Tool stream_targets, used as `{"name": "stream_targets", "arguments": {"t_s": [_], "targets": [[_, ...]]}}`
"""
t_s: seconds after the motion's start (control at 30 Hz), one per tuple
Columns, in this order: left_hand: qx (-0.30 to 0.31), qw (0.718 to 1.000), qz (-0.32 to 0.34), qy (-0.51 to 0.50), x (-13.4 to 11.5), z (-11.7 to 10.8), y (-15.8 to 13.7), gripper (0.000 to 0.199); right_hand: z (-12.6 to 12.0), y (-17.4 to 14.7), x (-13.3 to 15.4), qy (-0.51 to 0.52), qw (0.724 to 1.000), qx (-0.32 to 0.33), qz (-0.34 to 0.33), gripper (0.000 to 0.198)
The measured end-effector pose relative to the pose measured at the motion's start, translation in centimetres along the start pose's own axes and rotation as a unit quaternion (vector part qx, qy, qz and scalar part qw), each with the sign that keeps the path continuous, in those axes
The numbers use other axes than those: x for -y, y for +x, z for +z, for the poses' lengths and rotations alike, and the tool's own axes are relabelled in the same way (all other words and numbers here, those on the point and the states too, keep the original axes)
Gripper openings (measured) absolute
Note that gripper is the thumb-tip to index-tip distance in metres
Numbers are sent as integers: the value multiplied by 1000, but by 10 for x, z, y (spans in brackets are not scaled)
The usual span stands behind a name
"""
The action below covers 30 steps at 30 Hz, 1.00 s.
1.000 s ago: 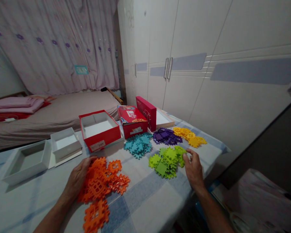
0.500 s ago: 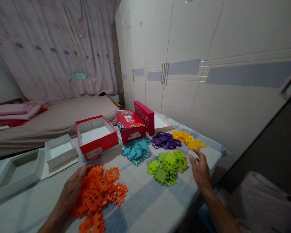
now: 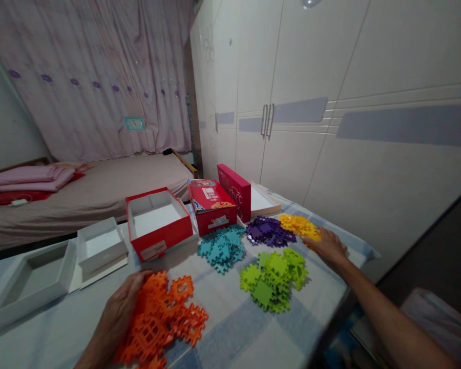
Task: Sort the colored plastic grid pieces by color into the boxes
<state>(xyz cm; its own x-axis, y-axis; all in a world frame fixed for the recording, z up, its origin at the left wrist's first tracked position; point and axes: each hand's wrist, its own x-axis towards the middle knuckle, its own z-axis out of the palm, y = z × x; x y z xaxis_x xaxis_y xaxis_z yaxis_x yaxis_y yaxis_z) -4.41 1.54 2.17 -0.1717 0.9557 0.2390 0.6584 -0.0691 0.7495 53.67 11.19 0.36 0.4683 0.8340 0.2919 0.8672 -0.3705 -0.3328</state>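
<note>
The right hand [image 3: 328,247] has moved from green pieces [image 3: 273,281] to yellow pieces [image 3: 297,224] at its fingers [image 3: 314,244], whose grip I cannot tell, so yellow is now handled, while the left hand [image 3: 123,303] lies unclosed against orange pieces [image 3: 157,316].

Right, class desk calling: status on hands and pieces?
Left hand against orange pieces. Right hand at yellow pieces. Purple pieces close beside the yellow.
</note>
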Motion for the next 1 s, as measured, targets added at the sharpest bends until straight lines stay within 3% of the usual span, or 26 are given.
{"name": "stream_targets", "arguments": {"t_s": [0.27,0.53,0.67,1.0], "targets": [[12,999,-31,-4,4,-1,-2,48,-7,-6,4,-14,1000,-22,-15,63],[16,999,-47,1,5,0,0,48,-8,-6,5,30,999,-25,-16,64],[13,999,-30,1,4,0,-1,47,-12,-11,6,46,996,-57,-40,63],[16,999,-38,-1,-5,-2,-3,54,-14,-1,0,190,977,-97,17,58]]}}
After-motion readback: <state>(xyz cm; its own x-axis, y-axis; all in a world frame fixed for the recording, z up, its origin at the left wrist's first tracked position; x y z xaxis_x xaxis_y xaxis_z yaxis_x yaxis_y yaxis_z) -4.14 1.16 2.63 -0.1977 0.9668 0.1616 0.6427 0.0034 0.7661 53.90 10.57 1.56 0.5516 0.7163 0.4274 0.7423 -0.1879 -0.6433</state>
